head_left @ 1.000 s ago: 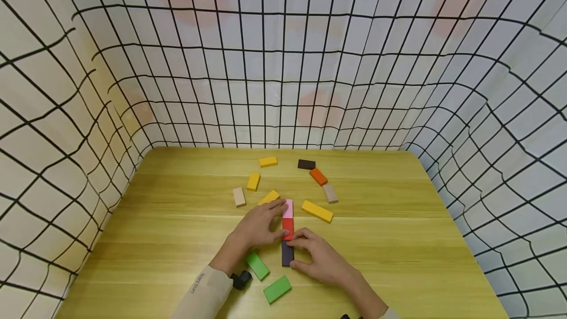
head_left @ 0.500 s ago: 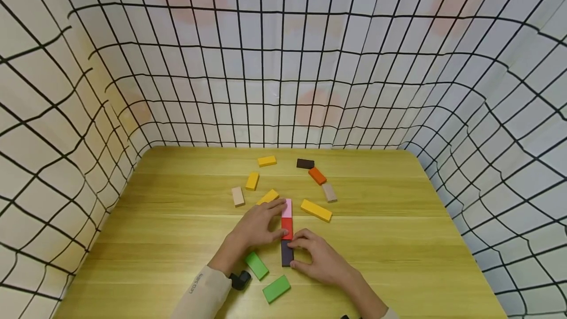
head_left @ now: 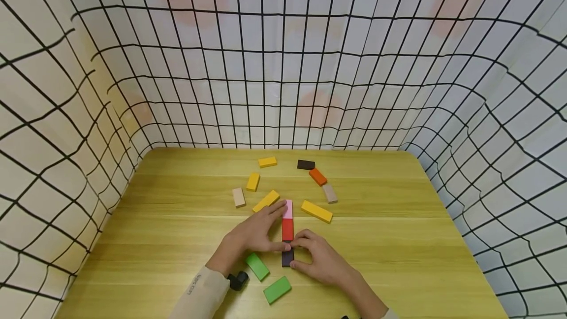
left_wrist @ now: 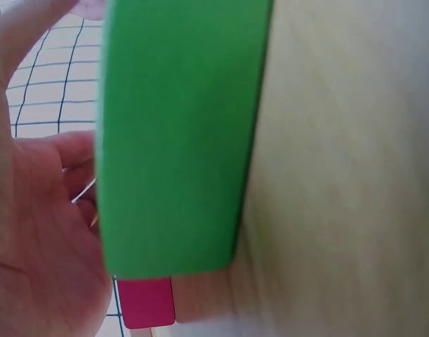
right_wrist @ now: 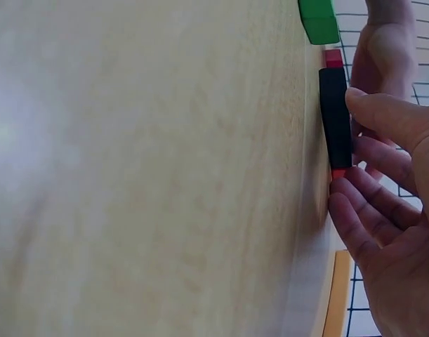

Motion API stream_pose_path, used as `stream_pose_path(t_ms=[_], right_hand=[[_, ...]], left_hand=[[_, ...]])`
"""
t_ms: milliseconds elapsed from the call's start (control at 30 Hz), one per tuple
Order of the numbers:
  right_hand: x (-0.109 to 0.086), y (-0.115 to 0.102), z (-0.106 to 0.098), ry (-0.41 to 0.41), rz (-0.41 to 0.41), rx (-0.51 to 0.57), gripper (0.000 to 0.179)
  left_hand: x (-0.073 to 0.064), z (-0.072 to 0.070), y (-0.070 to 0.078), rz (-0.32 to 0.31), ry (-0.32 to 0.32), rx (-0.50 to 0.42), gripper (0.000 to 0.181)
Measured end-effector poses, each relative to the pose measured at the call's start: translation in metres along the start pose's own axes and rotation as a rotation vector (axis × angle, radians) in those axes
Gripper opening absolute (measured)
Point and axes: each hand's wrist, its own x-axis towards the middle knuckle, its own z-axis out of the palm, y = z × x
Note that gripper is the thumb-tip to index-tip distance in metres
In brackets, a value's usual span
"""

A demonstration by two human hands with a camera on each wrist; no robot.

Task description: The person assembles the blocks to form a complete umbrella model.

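Note:
A pink block point(head_left: 289, 209), a red block point(head_left: 288, 230) and a dark block point(head_left: 287, 260) lie end to end in a straight row. My left hand point(head_left: 259, 233) reaches over from the left, fingertips at the pink block's left edge and thumb on top of the dark block. From the right, my right hand point(head_left: 325, 261) holds the dark block by its side, thumb near the near end and curled fingers near the red joint. In the right wrist view, the thumb touches the dark block point(right_wrist: 333, 116). A green block point(left_wrist: 179, 140) covers much of the left wrist view.
Two green blocks, one by the left wrist point(head_left: 258, 267) and one nearer point(head_left: 277, 290), lie close to the row. Several yellow blocks, including a long yellow block point(head_left: 317, 211), plus tan, orange and black blocks lie farther back. Black netting point(head_left: 283, 82) surrounds the wooden table point(head_left: 398, 240).
My left thumb has slid from the red block toward me onto the dark block, uncovering the red one. The left palm has shifted slightly; the right hand stays in place.

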Motion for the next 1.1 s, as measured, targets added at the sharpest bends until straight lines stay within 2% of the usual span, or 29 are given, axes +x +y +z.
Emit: stream_pose_path(t_ms=[100, 167, 367, 700, 933, 1100], right_hand=[[0.000, 0.001, -0.001, -0.003, 0.007, 0.011, 0.037], [0.000, 0.002, -0.001, -0.005, 0.013, 0.014, 0.038], [-0.001, 0.003, 0.000, -0.009, 0.020, 0.022, 0.037], [-0.003, 0.004, -0.009, -0.004, 0.020, 0.044, 0.039], [0.006, 0.014, -0.028, 0.089, 0.041, -0.038, 0.039], [0.020, 0.027, -0.039, 0.191, 0.111, -0.121, 0.041]], left_hand=[[-0.001, 0.000, -0.001, 0.003, -0.030, 0.018, 0.126], [-0.001, 0.001, -0.001, 0.007, -0.035, 0.028, 0.132], [0.000, 0.004, 0.000, 0.014, -0.018, 0.062, 0.128], [0.000, 0.002, 0.004, -0.007, -0.038, 0.121, 0.127], [0.000, 0.002, 0.006, -0.014, -0.045, 0.102, 0.127], [-0.001, 0.001, 0.005, -0.017, -0.043, 0.088, 0.127]])
